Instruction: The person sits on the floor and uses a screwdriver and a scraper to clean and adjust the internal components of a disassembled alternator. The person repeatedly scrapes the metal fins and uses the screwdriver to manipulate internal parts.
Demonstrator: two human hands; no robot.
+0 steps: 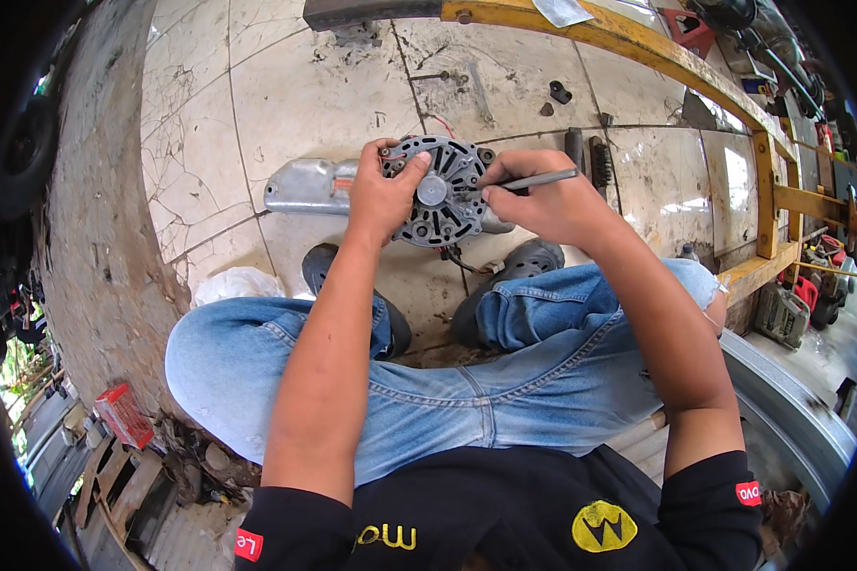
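The left hand [379,198] has its fingers closed around the left edge of a round, slotted metal housing [432,191], which is beyond the dark shoes [535,257], overlapping a silver metal part [300,187] on the tiled floor [305,90]. The right hand's [548,205] fingers pinch a slim grey rod [545,178], angled toward the housing's right side.

The motor [433,192] was grey with dark radiating slots, the jeans [486,400] faded blue, the shirt [505,509] black, the frame [638,44] yellow.
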